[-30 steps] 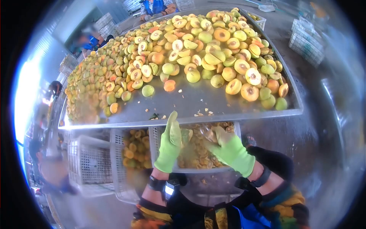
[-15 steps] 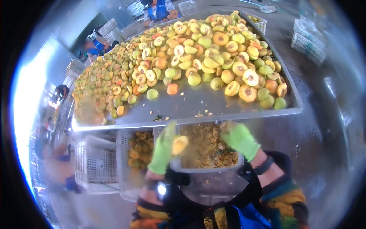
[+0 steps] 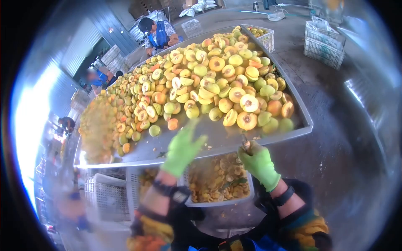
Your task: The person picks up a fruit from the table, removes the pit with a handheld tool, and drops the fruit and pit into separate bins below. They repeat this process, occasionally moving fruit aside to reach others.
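Note:
Halved peaches [image 3: 217, 83], yellow-green with brown centres, are heaped on a metal-rimmed table [image 3: 293, 133]. My left hand [image 3: 184, 148], in a green glove, reaches over the table's front edge with fingers apart and nothing in them; it is slightly blurred. Closest to its fingertips are peach pieces at the heap's front. My right hand [image 3: 260, 165], gloved in the same green, is closed around a small, thin metal tool [image 3: 244, 141] whose tip points up at the table's front rim. Below, between the hands, a white bin [image 3: 251, 194] holds peach scraps [image 3: 220, 180].
White plastic crates [image 3: 106, 196] stand under the table at left, and more crates [image 3: 324, 44] are stacked on the floor at right. A person in a blue vest [image 3: 159, 35] sits at the far side; another person [image 3: 100, 78] is farther left.
My left hand has moved up and forward over the table, its fingers spreading. The peach half beside it earlier no longer shows there. The view has shifted, showing more of the far side.

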Motion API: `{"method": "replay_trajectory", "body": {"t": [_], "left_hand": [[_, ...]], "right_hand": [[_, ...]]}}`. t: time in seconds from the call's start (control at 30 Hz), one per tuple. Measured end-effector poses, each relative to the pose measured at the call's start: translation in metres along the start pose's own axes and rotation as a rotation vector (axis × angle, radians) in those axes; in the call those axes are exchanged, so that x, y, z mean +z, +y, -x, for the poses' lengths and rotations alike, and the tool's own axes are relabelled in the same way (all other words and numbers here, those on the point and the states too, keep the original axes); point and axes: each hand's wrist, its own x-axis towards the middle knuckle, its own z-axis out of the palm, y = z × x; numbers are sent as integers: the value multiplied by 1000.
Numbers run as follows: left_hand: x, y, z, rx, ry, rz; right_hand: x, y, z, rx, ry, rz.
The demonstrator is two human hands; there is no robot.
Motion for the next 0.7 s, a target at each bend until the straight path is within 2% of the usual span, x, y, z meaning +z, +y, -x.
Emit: {"method": "replay_trajectory", "body": {"t": [0.03,0.1,0.17,0.23,0.3,0.33,0.37,0.43,0.5,0.53,0.6,0.63,0.7], "left_hand": [[30,7,-24,74,-36,-66],[63,38,-65,13,-246,-195],[94,41,-86,29,-265,-193],[125,28,-108,38,-288,-198],[136,2,-125,124,-285,-281],[105,23,-111,33,-265,-159],[97,16,-104,28,-271,-167],[76,-3,-80,382,-85,285],[52,-1,-36,200,-148,586],[37,8,-14,186,-140,576],[13,30,28,310,-112,487],[8,36,44,298,-98,477],[6,43,72,-13,22,1007]], "right_hand": [[-9,-6,-2,-1,11,5],[-25,-15,-7,217,87,-441],[-33,-2,-11,172,146,-394],[-32,9,-16,14,204,-308],[-33,1,-17,16,222,-313],[-35,-8,-17,89,153,-414],[-33,-13,-16,160,76,-516],[-20,-5,-19,178,13,-652],[-2,5,-24,134,21,-505],[-2,-8,-19,131,3,-512],[-5,-43,-8,447,-346,-803],[3,-46,-4,441,-367,-802],[20,-48,6,369,-422,-844]]}}
